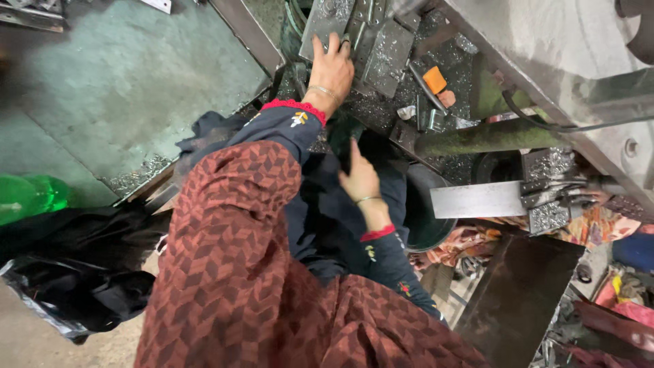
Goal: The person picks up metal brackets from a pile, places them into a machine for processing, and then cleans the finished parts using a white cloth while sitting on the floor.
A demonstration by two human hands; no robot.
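Your left hand (332, 68) presses open fingers on a grey metal plate (325, 20) amid shavings; your right hand (361, 180) hangs open, empty, near the dark bucket (426, 218).

Machine bed (443, 54), strewn with metal swarf: flat grey metal plates (388, 48), an orange block (434, 80), and small parts, possibly offcuts, lie directly on it.

Dull grey metal plates (381, 48) strewn with glittering swarf, glossy green plastic bottle (27, 196), patterned rust-red cloth (231, 272)
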